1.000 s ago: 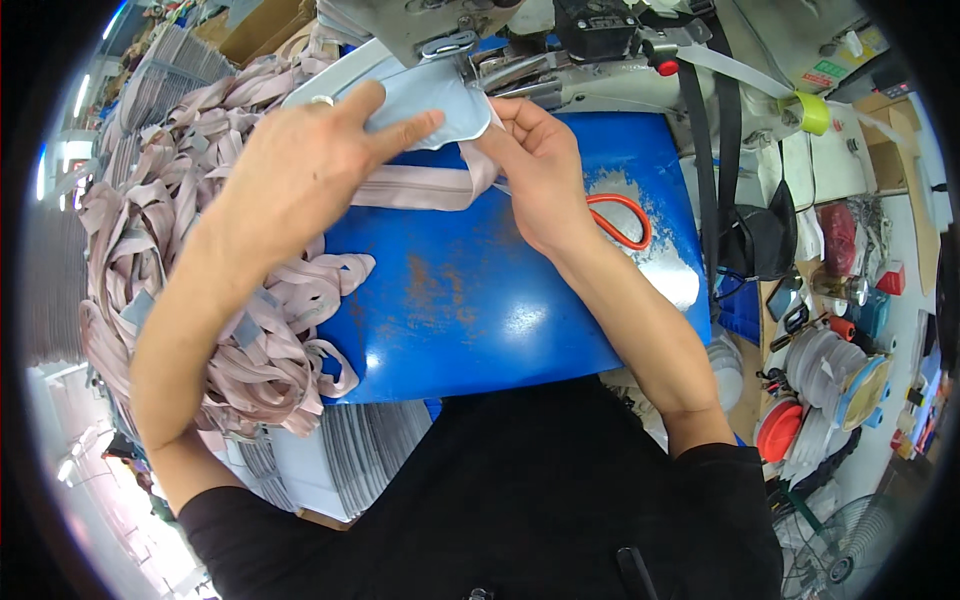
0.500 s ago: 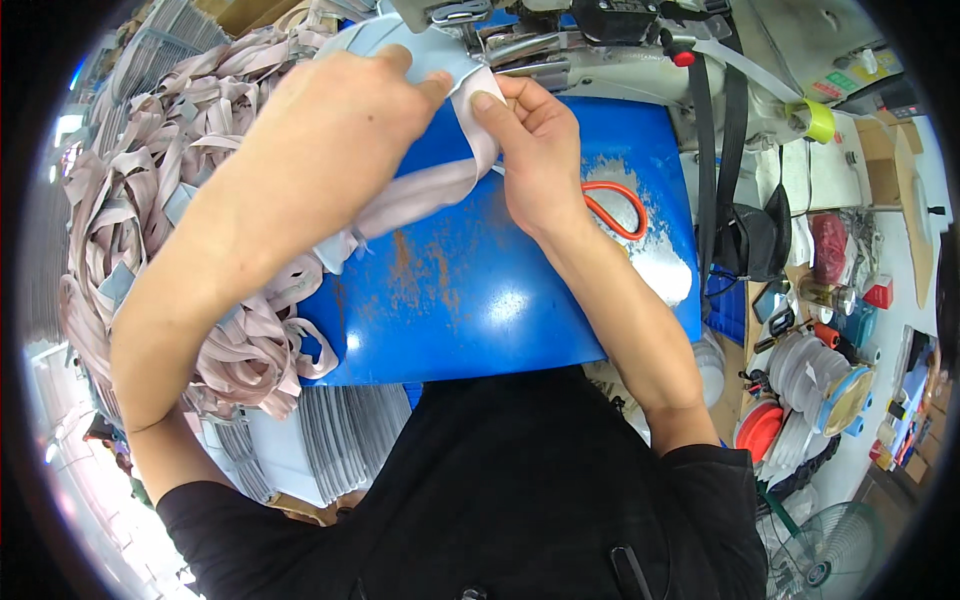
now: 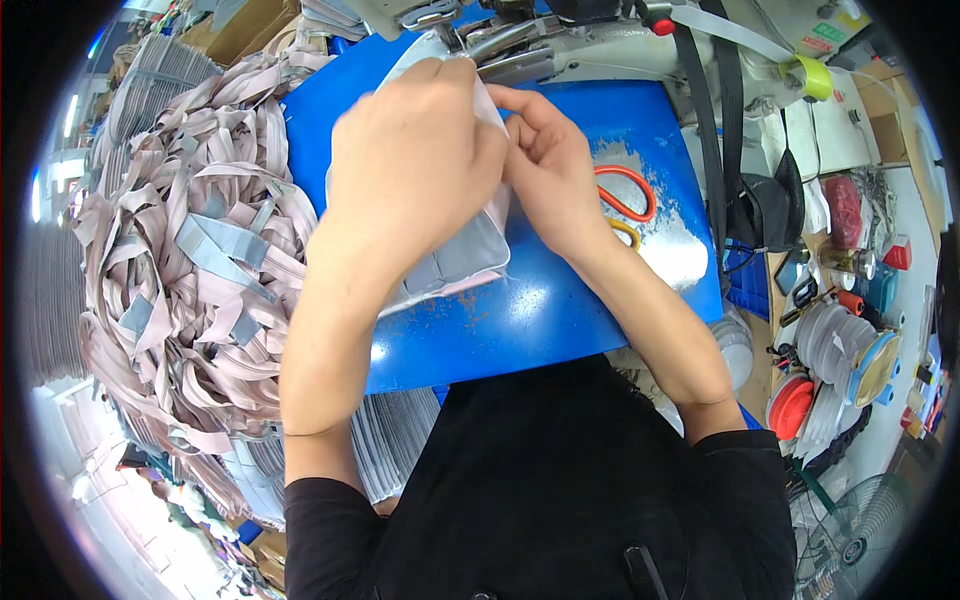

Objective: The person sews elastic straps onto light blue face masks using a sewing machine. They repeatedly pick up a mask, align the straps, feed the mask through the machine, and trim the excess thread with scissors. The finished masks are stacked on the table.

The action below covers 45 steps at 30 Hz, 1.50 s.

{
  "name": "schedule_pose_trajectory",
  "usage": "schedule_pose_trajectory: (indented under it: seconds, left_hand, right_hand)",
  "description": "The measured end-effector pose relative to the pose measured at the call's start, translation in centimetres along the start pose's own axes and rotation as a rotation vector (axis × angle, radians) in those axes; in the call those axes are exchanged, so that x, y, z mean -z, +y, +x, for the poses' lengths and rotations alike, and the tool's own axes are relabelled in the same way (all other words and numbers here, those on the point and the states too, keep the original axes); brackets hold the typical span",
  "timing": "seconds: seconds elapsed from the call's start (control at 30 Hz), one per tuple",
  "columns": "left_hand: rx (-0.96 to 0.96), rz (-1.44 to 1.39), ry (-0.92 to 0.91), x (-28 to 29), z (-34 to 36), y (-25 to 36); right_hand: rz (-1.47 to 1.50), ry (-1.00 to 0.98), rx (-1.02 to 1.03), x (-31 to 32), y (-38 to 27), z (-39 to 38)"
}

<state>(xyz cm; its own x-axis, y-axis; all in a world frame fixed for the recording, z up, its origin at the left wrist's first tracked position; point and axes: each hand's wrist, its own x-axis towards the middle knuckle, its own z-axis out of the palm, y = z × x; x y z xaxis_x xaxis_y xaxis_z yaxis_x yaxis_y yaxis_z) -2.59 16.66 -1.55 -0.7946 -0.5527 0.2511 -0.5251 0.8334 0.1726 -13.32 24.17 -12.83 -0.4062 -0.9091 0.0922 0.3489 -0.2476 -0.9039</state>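
A light grey-blue fabric piece with a pinkish edge (image 3: 468, 258) lies beneath my left hand (image 3: 415, 160), reaching up to the sewing machine (image 3: 520, 50). That hand is closed on the cloth, its knuckles up and a little blurred, and it hides most of the piece. Close against it, my right hand (image 3: 550, 165) has curled fingers and pinches the pale pink strip along the fabric's right edge. The fingertips of both hands are partly hidden where they meet. By my right wrist lie scissors (image 3: 652, 200) with an orange and a yellow handle loop.
A blue, worn worktable (image 3: 520, 320) carries the work. Heaped at left are many pink strips (image 3: 225, 270) with grey-blue pieces. Grey stacks (image 3: 390, 440) stand below the table's front edge. Black straps (image 3: 735, 130) hang at right, near shelves with plates (image 3: 830, 350) and a fan (image 3: 850, 545).
My left hand has moved right and down against my right hand. The grey-blue fabric has swung toward me over the table, and the pink strip no longer stretches across it. The yellow scissor loop now shows.
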Motion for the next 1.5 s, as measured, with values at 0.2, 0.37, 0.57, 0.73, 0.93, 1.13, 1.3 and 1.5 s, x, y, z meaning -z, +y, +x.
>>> schedule_pose_trajectory:
  seconds: [0.2,0.37,0.57,0.73,0.93,1.13,1.3,1.5]
  left_hand:
    - [-0.188,-0.176,0.077,-1.1,-8.0,1.0]
    - [-0.158,-0.195,0.188,-0.8,-9.2,-0.7]
    - [-0.127,-0.316,0.359,1.5,-8.2,-2.7]
    - [-0.046,-0.357,0.283,1.2,-8.9,-2.2]
    - [-0.172,-0.29,0.34,1.0,-8.2,-1.5]
    - [-0.279,-0.151,0.242,0.4,-8.5,-1.5]
    - [-0.338,-0.009,0.065,-0.7,-8.2,-0.4]
    - [-0.319,0.028,0.004,0.0,-7.7,0.4]
  right_hand:
    - [0.06,-0.154,0.021,1.9,-1.5,-4.5]
    - [-0.415,-0.283,0.347,1.9,-2.5,-5.3]
    - [-1.174,-0.447,0.627,1.8,-4.1,-1.4]
    - [-1.366,-0.491,0.187,0.2,-7.3,1.4]
    - [-1.065,0.169,0.385,0.0,-4.7,1.6]
    - [-0.819,0.111,0.106,1.1,-3.1,-1.5]
    - [-0.627,0.096,0.129,1.8,-2.6,-4.9]
    - [-0.347,0.095,0.018,1.2,-2.4,-6.5]
